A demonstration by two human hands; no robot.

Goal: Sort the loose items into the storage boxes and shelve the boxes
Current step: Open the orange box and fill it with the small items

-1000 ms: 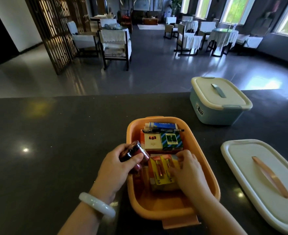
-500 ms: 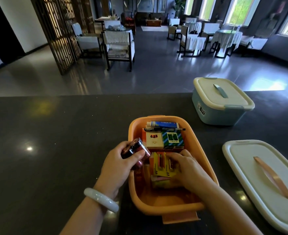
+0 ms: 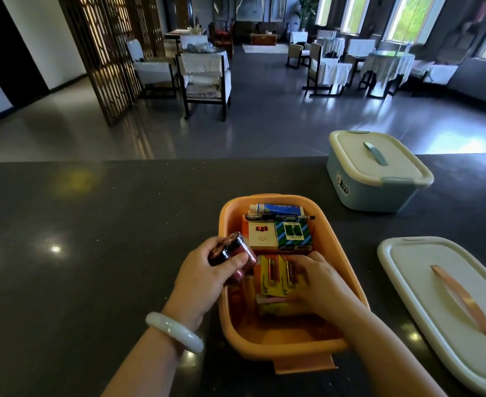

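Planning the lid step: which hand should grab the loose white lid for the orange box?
Right, probably. The white lid lies on the counter to the right of the orange box. The right hand rests on the battery pack; the left hand grips a dark pack.

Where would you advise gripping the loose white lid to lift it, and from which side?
I would grip the white lid by its copper strap handle, coming from above: it lies flat on the counter, handle up, running diagonally along the middle.
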